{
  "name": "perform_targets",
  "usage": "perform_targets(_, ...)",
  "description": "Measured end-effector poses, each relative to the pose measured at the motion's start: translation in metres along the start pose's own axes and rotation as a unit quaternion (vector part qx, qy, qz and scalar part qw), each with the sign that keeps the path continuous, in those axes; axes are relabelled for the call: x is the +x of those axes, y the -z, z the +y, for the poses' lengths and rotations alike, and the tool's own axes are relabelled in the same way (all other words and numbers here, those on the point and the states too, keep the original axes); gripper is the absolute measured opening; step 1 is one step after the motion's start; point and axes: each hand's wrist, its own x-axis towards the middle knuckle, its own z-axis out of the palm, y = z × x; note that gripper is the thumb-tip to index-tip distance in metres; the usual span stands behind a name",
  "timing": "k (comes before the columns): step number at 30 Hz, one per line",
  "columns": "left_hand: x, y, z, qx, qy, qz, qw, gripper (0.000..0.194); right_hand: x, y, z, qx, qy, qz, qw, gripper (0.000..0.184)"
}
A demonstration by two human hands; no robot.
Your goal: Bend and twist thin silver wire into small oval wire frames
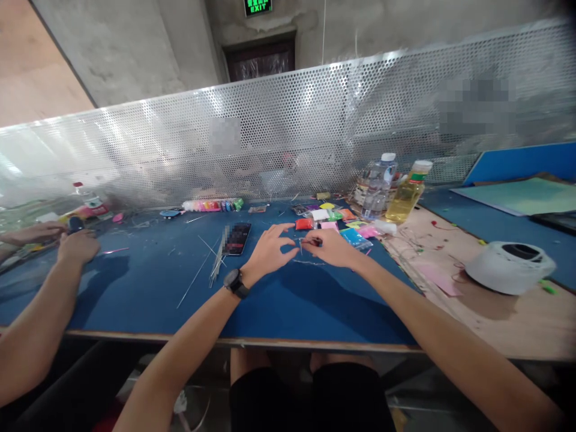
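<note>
My left hand (269,251), with a dark watch on its wrist, hovers over the blue table. Its thumb and fingers are curved apart, close to the fingertips of my right hand. My right hand (330,247) is closed in a pinch on a thin wire (301,246); a small dark piece shows at its fingers, too small to name. Below the hands lies a thin pale strand (309,262). Just beyond them are small colored packets, among them a red packet (303,224) and a blue packet (356,238).
Left of my hands lie a phone (237,239) and several thin metal rods (216,264). A water bottle (378,186) and a bottle of yellow liquid (407,192) stand at back right, a white container (508,270) at right. A co-worker's hands (78,246) hold something dark at left.
</note>
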Motion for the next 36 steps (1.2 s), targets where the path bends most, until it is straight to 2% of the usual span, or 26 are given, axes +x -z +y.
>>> perform_targets(7, 0.000, -0.011, 0.003, -0.016, 0.059, 0.057, 0.996, 0.009, 0.003, -0.007, 0.001, -0.028, 0.015, 0.048, 0.998, 0.026)
perform_targets(17, -0.003, -0.030, -0.001, -0.087, 0.067, 0.052, 0.993, 0.014, 0.003, -0.011, 0.003, -0.009, 0.024, 0.078, 0.997, 0.021)
perform_targets(22, -0.004, -0.032, -0.001, -0.101, 0.081, 0.063, 0.990, 0.011, 0.004, -0.013, 0.002, 0.001, 0.007, 0.088, 0.996, 0.021)
perform_targets(32, -0.001, -0.026, 0.003, -0.081, 0.072, 0.108, 0.988, 0.006, 0.006, -0.014, 0.004, 0.017, 0.033, 0.112, 0.993, 0.022)
perform_targets(36, 0.000, -0.023, 0.005, -0.079, 0.080, 0.108, 0.988, 0.012, 0.008, -0.016, 0.008, 0.008, 0.022, 0.132, 0.991, 0.023)
